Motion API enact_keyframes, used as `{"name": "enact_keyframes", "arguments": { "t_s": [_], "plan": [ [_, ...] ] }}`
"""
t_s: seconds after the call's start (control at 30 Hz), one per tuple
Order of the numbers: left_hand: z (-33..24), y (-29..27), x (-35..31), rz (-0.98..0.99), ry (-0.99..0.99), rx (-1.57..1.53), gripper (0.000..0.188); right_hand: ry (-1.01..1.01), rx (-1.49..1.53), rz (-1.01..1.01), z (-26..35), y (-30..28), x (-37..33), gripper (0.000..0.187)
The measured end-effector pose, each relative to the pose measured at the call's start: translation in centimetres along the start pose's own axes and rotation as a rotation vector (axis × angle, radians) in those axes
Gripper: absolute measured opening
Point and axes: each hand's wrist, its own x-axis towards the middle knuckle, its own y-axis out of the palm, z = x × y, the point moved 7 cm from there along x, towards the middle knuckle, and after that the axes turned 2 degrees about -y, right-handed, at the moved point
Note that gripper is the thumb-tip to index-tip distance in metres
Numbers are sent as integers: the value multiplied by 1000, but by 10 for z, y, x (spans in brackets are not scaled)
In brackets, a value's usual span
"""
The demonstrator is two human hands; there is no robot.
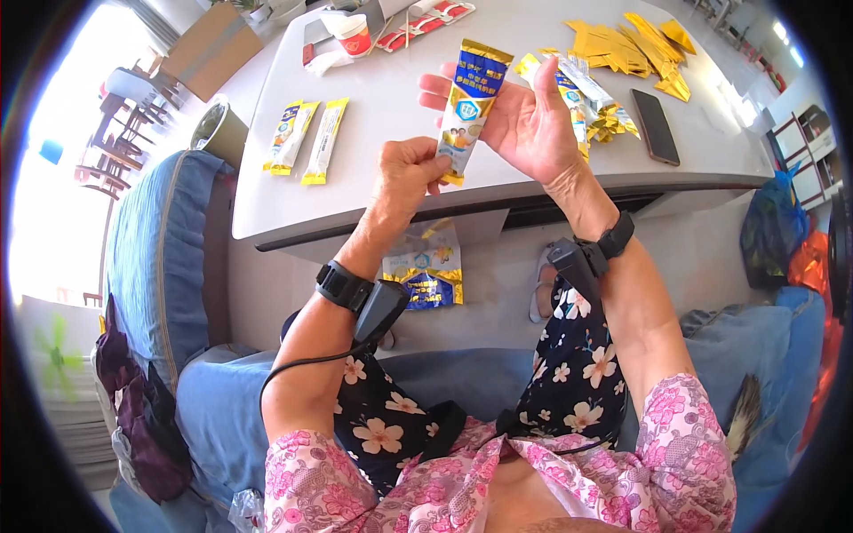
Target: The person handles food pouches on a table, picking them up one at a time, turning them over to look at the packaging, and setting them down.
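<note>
A slim blue, gold and white stick sachet (466, 111) is raised above the white table (378, 102). My left hand (405, 178) pinches its lower end between thumb and fingers. Behind the sachet, my right hand (533, 133) is turned palm up with its fingers spread; I cannot tell whether it touches the packet. To the left, a pair of similar sachets (291, 138) lies close beside a single white and yellow one (325, 142). More sachets (576, 93) are on the table past my right hand, partly covered by it.
Folded gold paper pieces (622, 46) are heaped at the far right, near a black phone (656, 129). A red and white paper cup (354, 37) stands at the far left. Below the table edge is a larger blue, white and gold bag (425, 289). A bin (218, 133) stands left.
</note>
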Motion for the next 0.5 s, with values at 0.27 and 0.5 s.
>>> {"name": "enact_keyframes", "arguments": {
  "t_s": [0.27,0.5],
  "plan": [
    [-39,-8,-4,-133,296,-162,7,-118,-122,-285,16,-34,0,98],
    [-65,-12,-14,-174,402,-356,8,-41,-66,-144,12,-33,2,102]
  ]
}}
